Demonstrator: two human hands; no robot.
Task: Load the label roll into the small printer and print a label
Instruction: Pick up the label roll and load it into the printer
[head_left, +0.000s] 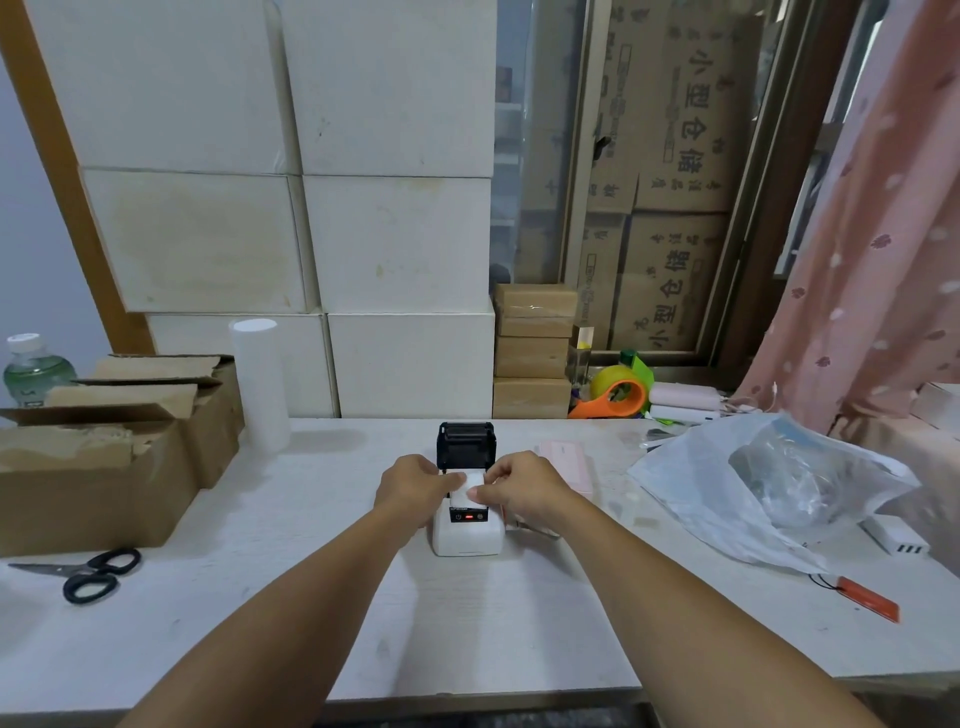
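gripping label paper, both hands

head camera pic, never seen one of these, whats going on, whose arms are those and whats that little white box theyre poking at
This single picture comes from a wide-angle camera worn on a person's head, looking forward and down, so the two bare arms are the wearer's own. The white box is a small label printer standing on a pale table, its black lid tipped up at the back. Both hands meet over the open top: the left hand and right hand pinch the white label paper there. A red light shows on the printer's front panel. Around it lie black scissors and open cardboard boxes on the left, a crumpled plastic bag on the right, and an orange tape dispenser behind.
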